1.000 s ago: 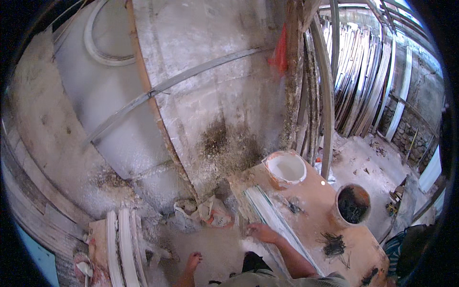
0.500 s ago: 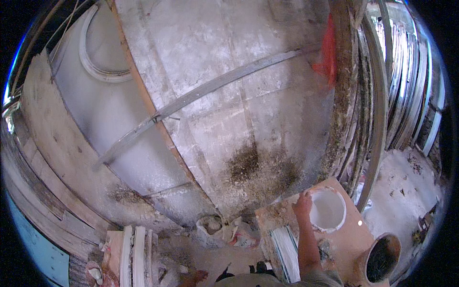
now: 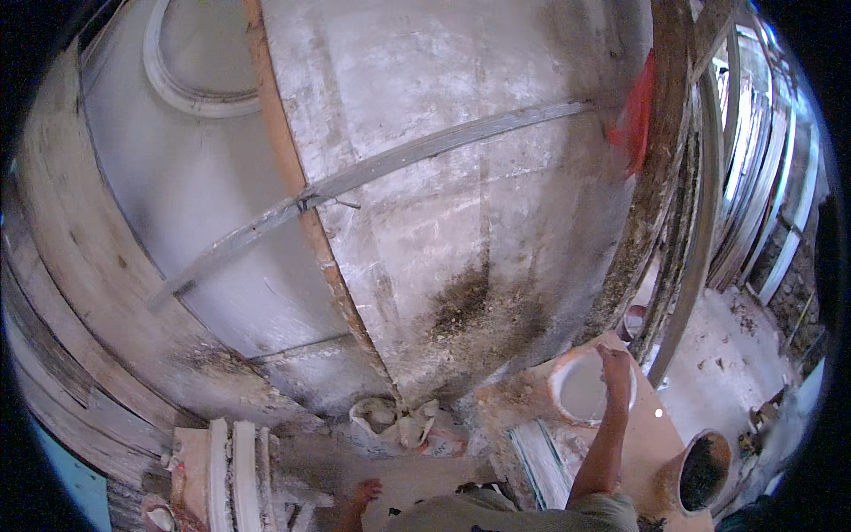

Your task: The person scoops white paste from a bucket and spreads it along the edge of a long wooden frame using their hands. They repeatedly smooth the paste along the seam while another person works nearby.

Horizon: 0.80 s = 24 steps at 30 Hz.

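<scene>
My right hand is at the far right rim of a round basin with whitish material inside. Its fingers are bent together at the rim, and anything pinched between them is too small to make out. The basin rests on an orange-brown board, and my right forearm passes over its right side. Low in the picture, my left hand hangs near the floor with its fingers apart and nothing visible in it.
A dark-filled round pot stands right of the board. White strips with a green edge lie left of my forearm. Open sacks sit against the stained wall panel. White moulded pieces stand at lower left; upright boards lean at right.
My right hand has gone from the basin's left rim across to its far right rim. My left hand is slightly higher. The whole view has shifted a little.
</scene>
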Each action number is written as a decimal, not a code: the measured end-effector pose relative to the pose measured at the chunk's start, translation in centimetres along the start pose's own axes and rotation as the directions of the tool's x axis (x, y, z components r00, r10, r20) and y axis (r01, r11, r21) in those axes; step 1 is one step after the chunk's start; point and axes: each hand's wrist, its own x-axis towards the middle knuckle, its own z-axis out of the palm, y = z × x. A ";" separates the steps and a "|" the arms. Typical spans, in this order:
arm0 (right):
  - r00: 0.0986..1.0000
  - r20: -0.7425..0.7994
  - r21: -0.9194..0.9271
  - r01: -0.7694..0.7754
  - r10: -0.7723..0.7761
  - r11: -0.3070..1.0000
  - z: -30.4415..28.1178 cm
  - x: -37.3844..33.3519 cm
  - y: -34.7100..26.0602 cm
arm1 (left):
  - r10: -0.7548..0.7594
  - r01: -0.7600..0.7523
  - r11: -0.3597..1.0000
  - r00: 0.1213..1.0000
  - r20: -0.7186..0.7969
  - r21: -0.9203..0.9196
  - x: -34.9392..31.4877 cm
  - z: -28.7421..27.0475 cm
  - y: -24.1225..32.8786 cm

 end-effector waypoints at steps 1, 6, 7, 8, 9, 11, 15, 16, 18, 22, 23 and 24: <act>0.999 -0.036 0.026 0.028 -0.027 0.999 -0.6 -1.4 -3.0 | 0.012 -0.012 0.999 1.000 0.005 -0.040 0.3 0.3 0.3; 0.961 0.214 0.230 -0.221 0.173 0.948 -5.3 -7.7 -14.9 | 0.099 -0.106 0.993 0.985 0.140 0.043 0.9 3.6 5.7; 0.955 0.262 0.275 -0.213 0.140 0.938 -5.3 -8.6 -17.0 | 0.083 -0.095 0.993 0.984 0.155 0.071 1.6 4.6 6.6; 0.947 0.305 0.315 -0.203 0.103 0.927 -5.5 -9.5 -19.2 | 0.065 -0.082 0.992 0.983 0.174 0.094 2.8 6.0 7.4; 0.935 0.347 0.354 -0.203 0.073 0.913 -5.7 -10.3 -21.0 | 0.102 -0.138 0.984 0.955 0.277 0.112 3.7 7.5 8.6; 0.891 0.453 0.454 -0.252 0.022 0.855 -6.3 -11.8 -23.6 | 0.101 -0.118 0.993 0.892 0.441 0.012 3.9 12.5 11.0; 0.750 0.651 0.597 -0.409 -0.118 0.690 -5.3 -14.3 -27.2 | 0.112 0.176 0.880 0.826 0.552 -0.442 -1.3 22.6 19.9; 0.702 0.699 0.573 -0.436 -0.135 0.694 -4.4 -14.7 -28.0 | 0.142 0.181 0.850 0.826 0.546 -0.495 -2.5 23.0 21.6; 0.621 0.770 0.508 -0.459 -0.145 0.729 -2.9 -16.0 -28.5 | 0.157 0.214 0.803 0.824 0.544 -0.556 -3.1 23.6 22.4; 0.404 0.770 0.589 -0.155 -0.493 0.793 0.9 -20.3 -30.9 | 0.121 0.173 0.792 0.895 0.429 -0.585 -3.5 17.9 20.1; 0.297 0.747 0.622 0.007 -0.595 0.783 2.0 -21.9 -31.5 | 0.108 0.159 0.788 0.915 0.388 -0.595 -4.0 15.9 19.0; 0.278 0.671 0.698 0.077 -0.688 0.712 3.8 -23.8 -31.4 | 0.087 0.152 0.790 0.931 0.355 -0.594 -4.3 14.1 18.1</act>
